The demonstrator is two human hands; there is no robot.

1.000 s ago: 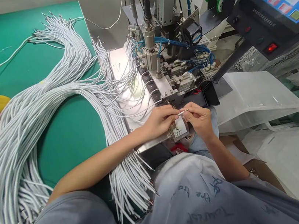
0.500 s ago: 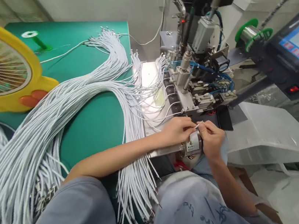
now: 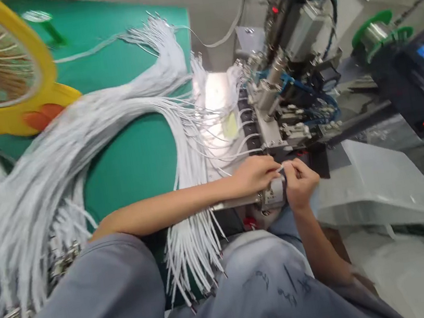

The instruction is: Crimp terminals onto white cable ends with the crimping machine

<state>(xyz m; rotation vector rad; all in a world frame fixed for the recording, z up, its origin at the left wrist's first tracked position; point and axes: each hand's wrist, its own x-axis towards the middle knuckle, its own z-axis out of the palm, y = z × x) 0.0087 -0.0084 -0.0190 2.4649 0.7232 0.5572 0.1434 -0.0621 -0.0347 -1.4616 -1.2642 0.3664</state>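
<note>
A short stretch of white cable (image 3: 281, 169) shows between my hands, at the front corner of the soldering machine (image 3: 266, 98). My left hand (image 3: 258, 174) is closed in a pinch on it. Close by on the right, my right hand (image 3: 300, 181) pinches the same cable with thumb and bent fingers; the cable's tip is hidden in them. Several more white cables run side by side into the machine's black slotted block (image 3: 248, 119). Under my left forearm a bundle of white cables (image 3: 194, 240) hangs over the table edge.
A big bundle of white cables (image 3: 75, 141) curves over the green table (image 3: 130, 165). A yellow fan (image 3: 47, 71) stands at the left. To the right are a wire spool (image 3: 378, 33), a control panel (image 3: 402, 85) and a translucent plastic tray (image 3: 384, 177).
The camera view has shifted, so the machine and table sit higher in the picture, with some blur. Both hands stay pinched together on the cable, with only slight finger movement.
</note>
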